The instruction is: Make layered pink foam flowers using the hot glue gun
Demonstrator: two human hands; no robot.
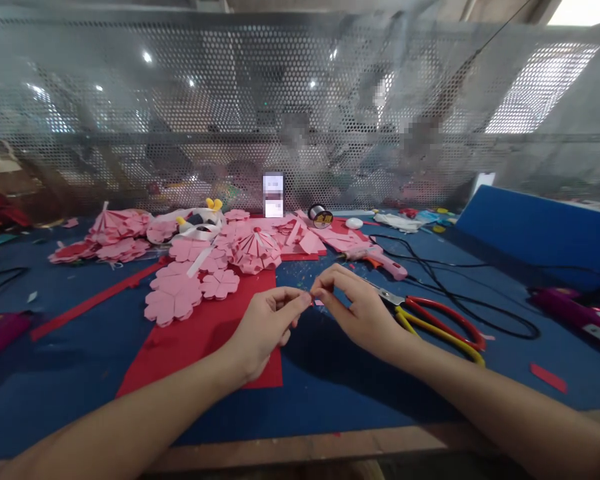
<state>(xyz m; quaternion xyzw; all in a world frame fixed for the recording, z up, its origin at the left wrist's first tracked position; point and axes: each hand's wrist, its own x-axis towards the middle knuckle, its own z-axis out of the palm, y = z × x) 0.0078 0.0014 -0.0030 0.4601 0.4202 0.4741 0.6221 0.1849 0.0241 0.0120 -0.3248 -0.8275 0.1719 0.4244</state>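
Note:
My left hand (273, 325) and my right hand (356, 308) meet above the table, thumbs and forefingers pinched close together. Between the fingertips shows a tiny bit of red, too small to name. Below my left hand lies a red sheet (250, 363). Pink flower-shaped cutouts (174, 293) rest on and beside it, with a folded pink paper flower (256, 250) behind. Scissors (440, 320) with one red and one yellow handle lie partly hidden behind my right hand. Farther back is a pink glue gun (380, 260).
A spool (321, 217) and a lit phone (273, 195) stand at the back, before a perforated metal screen (260, 87). Black cable (480, 310) loops across the right. A purple power strip (577, 317) and blue board (535, 233) are at right; a red strip (100, 300) lies left.

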